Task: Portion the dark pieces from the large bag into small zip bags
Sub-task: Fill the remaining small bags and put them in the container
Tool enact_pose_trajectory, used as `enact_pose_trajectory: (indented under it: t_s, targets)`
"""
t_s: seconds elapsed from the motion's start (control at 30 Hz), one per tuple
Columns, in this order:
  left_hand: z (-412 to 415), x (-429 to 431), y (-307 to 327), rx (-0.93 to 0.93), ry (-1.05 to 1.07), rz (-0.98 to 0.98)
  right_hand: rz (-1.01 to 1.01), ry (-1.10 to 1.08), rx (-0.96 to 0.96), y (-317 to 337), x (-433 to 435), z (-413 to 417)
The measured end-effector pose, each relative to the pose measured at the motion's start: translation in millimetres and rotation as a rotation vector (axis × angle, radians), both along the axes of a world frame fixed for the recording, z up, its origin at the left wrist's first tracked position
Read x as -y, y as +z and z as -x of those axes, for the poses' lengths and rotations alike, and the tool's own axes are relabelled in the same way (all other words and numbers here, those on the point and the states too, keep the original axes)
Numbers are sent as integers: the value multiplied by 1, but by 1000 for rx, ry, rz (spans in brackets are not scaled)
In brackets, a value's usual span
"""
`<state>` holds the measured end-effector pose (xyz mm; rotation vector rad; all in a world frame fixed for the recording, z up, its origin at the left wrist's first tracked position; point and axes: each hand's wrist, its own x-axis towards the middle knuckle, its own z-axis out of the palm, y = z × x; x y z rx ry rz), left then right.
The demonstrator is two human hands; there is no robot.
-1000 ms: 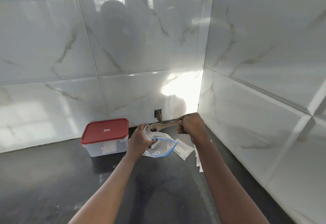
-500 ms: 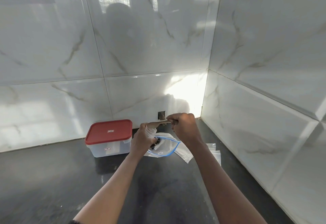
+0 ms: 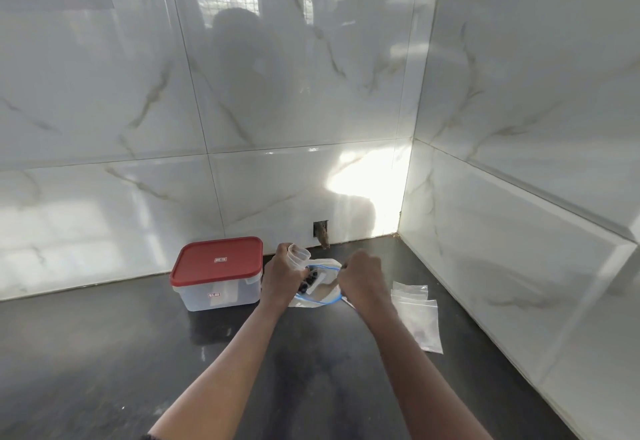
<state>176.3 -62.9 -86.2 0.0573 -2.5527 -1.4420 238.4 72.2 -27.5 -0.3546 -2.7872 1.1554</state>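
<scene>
While left fingers (image 3: 292,271) pinch a small zip bag (image 3: 298,255), right fingers (image 3: 347,276) grip a spoon (image 3: 325,289) in the large bag (image 3: 329,263).

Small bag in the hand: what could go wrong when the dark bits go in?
1. The small bag is soft and only the left hand holds it, so its mouth might fold and pieces could spill onto the counter.
2. The big bag lies loose on the counter; the spoon in the right hand might drag or tip it.
</scene>
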Motion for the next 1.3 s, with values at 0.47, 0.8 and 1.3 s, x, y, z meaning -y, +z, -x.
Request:
enact_pose_trajectory:
  t_s: [0.47, 0.8, 1.3]
  targets:
    - [-5, -5, -2, 2, -18, 142, 61, 26, 131, -60, 32, 8]
    - [-7, -8, 5, -7, -42, 169, 457, -278, 192, -78, 49, 40]
    - [-2, -5, 8, -41, -6, 186, 428, -352, 220, -63, 42, 51]
